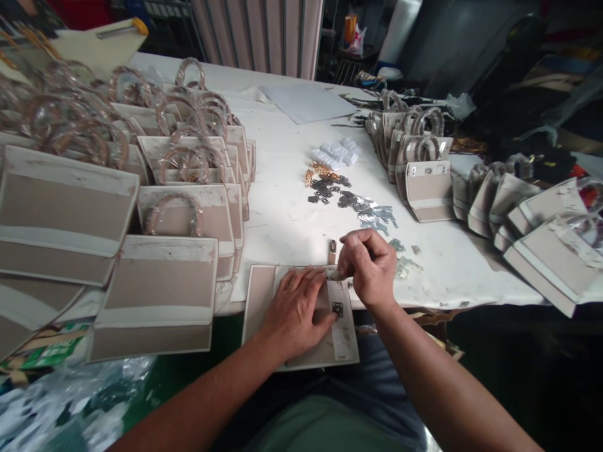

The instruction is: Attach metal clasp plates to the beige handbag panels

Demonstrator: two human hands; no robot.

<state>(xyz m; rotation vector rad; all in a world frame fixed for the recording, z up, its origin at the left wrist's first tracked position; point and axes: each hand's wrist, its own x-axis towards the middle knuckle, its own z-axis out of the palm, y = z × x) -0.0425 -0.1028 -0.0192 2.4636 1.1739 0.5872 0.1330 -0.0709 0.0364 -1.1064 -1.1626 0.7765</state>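
We are resting our left hand point(292, 309) flat on the beige panel point(259, 292), probably for steadying it, while our right hand point(370, 269) is pinching something small, unclear to us.

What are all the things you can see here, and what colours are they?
Table: one, white, middle
Bag pieces: many, beige and taupe, left and right
Handles: many, brown in clear wrap, among the bag pieces
Near bag piece: one, beige, table's near edge
Square plate: one, dark, on that piece
Small fitting: one, dark and brownish, just beyond it
Wrapped bundles: several, white, mid-table
Loose metal plates: many, dark to silvery, mid-table
Gold bits: many, gold, beside the plates
Sheet: one, pale, table's far side
Roll: one, white, back right
Left fingers: bare, flat on the near bag piece
Right fingers: bare, curled at its far edge
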